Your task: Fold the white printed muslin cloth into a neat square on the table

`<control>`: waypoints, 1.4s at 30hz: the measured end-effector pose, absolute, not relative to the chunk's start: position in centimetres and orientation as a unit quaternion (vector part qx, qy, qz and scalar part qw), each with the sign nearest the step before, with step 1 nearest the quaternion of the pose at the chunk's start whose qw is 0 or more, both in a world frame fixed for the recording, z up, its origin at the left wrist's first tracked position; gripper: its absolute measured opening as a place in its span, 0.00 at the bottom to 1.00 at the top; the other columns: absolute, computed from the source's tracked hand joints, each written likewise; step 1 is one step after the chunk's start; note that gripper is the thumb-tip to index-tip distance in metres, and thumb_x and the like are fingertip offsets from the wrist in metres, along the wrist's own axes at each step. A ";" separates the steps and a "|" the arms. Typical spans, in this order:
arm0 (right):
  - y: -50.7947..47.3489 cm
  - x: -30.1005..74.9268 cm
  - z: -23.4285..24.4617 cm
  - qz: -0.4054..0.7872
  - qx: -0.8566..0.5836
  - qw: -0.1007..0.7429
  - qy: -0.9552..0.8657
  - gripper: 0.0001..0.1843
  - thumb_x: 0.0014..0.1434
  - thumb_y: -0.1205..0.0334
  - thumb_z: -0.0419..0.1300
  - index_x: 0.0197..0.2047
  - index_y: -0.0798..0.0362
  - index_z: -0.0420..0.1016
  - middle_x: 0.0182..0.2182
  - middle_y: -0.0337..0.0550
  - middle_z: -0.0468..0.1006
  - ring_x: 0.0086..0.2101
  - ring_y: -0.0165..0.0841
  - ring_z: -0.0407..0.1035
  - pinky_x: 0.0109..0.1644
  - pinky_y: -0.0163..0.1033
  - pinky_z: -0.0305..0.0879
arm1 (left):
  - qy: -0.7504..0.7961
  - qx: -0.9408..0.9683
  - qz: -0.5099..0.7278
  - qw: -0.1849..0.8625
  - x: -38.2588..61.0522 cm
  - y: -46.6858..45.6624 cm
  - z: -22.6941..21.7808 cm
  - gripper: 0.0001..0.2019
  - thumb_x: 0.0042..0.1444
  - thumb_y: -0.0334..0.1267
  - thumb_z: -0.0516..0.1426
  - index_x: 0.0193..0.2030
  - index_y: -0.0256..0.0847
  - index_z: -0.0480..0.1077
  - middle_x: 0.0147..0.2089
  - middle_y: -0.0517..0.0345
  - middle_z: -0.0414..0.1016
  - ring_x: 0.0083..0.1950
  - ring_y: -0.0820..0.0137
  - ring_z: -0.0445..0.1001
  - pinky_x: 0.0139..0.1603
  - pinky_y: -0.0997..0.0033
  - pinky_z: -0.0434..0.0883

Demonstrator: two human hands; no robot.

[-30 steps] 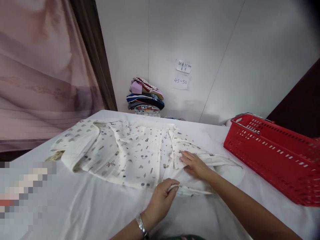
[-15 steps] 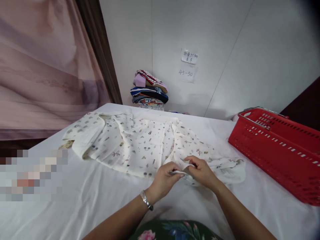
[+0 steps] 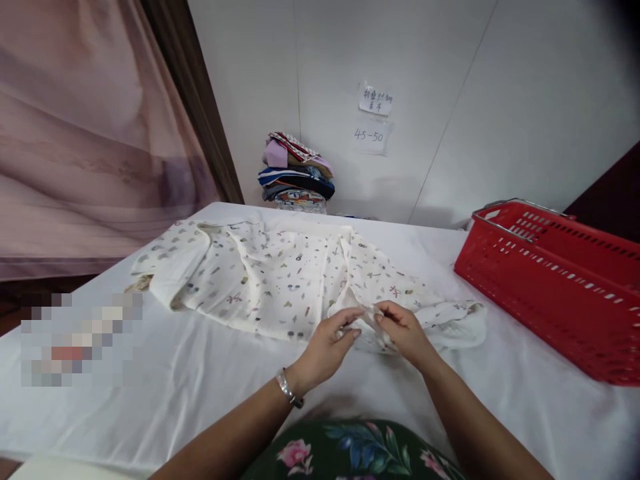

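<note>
A thin white cloth (image 3: 280,280), printed with small grey, tan and pink motifs, lies spread and creased across the table. It looks like a garment, though its exact kind is not plain. At its near edge, right of the middle, my right hand (image 3: 403,330) pinches a bit of the cloth between thumb and fingers. Just left of that, my left hand (image 3: 333,340), with a silver bracelet at the wrist, has thumb and forefinger parted beside the cloth. The cloth's left end is folded over, with a tan trim or tag poking out beneath.
The table (image 3: 165,393) has a white cover. To the right stands a red plastic basket (image 3: 540,287) with a metal handle. A pile of folded clothes (image 3: 297,170) rests behind the far edge, near the wall. Pink curtains (image 3: 95,133) hang at left. A blurred patch covers something at lower left.
My left thumb and forefinger have come apart and let go of the cloth edge. My right hand still pinches the cloth. The view has shifted slightly.
</note>
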State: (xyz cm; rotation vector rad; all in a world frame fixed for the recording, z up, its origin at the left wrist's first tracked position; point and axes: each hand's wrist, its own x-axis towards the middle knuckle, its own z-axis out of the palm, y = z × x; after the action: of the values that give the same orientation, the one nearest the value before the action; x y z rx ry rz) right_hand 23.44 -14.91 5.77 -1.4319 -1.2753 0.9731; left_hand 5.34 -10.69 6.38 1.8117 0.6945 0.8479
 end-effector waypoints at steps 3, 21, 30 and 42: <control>-15.4 23.0 5.7 0.407 -0.582 0.464 -0.530 0.10 0.55 0.56 0.54 0.36 0.53 0.71 0.20 0.32 0.61 0.20 0.24 0.52 0.23 0.30 0.49 | 0.298 0.730 0.370 0.492 5.4 -10.7 6.5 0.10 0.54 0.32 0.56 0.44 0.42 0.67 0.40 0.60 0.73 0.42 0.73 0.70 0.45 0.72 0.67; -17.5 22.8 7.4 0.246 -0.541 0.422 -0.685 0.09 0.60 0.62 0.49 0.35 0.52 0.70 0.28 0.39 0.68 0.30 0.29 0.62 0.34 0.34 0.57 | 0.271 0.734 0.392 0.483 6.6 -10.6 7.1 0.06 0.54 0.38 0.57 0.31 0.38 0.70 0.31 0.60 0.70 0.35 0.74 0.68 0.39 0.74 0.65; -17.5 22.8 7.2 0.190 -0.538 0.409 -0.712 0.07 0.60 0.59 0.52 0.33 0.52 0.66 0.25 0.37 0.63 0.27 0.28 0.58 0.31 0.34 0.55 | 0.268 0.723 0.375 0.515 6.7 -10.2 7.7 0.05 0.53 0.37 0.58 0.33 0.38 0.71 0.32 0.59 0.72 0.36 0.73 0.69 0.41 0.73 0.67; -22.1 28.0 10.7 0.102 -0.561 0.471 -0.673 0.08 0.60 0.65 0.53 0.41 0.46 0.70 0.32 0.41 0.71 0.32 0.33 0.66 0.32 0.35 0.62 | 0.114 0.833 0.327 0.431 8.5 -8.6 9.1 0.25 0.53 0.34 0.58 0.58 0.50 0.61 0.61 0.55 0.61 0.61 0.66 0.61 0.60 0.60 0.61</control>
State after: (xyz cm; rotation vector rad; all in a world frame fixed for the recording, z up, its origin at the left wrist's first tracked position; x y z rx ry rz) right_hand 27.95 -22.06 10.69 -1.3751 -1.6491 0.2501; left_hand 8.49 -8.62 9.12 2.0787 0.2839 0.8157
